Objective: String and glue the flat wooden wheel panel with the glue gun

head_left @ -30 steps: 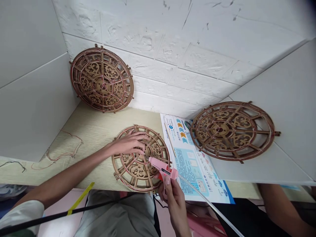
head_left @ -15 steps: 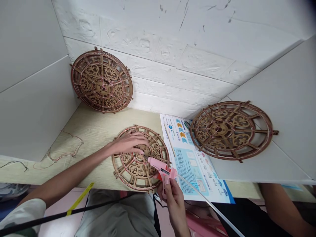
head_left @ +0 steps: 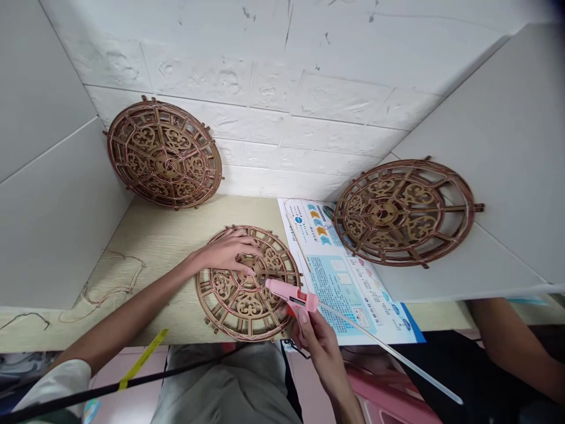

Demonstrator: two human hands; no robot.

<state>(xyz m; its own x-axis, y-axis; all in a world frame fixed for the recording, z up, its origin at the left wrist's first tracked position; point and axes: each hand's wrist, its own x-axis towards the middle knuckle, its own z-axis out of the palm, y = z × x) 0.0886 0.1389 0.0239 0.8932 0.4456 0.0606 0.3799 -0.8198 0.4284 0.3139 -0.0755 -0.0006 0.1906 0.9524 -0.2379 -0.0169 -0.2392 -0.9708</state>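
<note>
A round brown openwork disc (head_left: 249, 306), ornate with scroll patterns and thin reddish wire along its rings, lies flat on the table. My left hand (head_left: 229, 252) rests on its upper left part, fingers stretched out over the wire and rings. My right hand (head_left: 318, 335) is wrapped round a pink glue gun (head_left: 289, 291). Its nozzle points left, close to the disc's middle right; whether the tip touches is hard to tell. A long translucent glue stick (head_left: 388, 348) juts out from the back of the gun.
Similar discs lean at the left (head_left: 165, 165) and against the right panel (head_left: 384, 215). A printed sheet (head_left: 335, 288) with a thin stick (head_left: 300, 242) lies right of my disc. Loose wire (head_left: 128, 288) is at left. Another person's arm (head_left: 507, 335) shows at far right.
The disc under my left hand has turned slightly counterclockwise. The glue gun has moved a little away from the disc's centre. The head view has shifted too.
</note>
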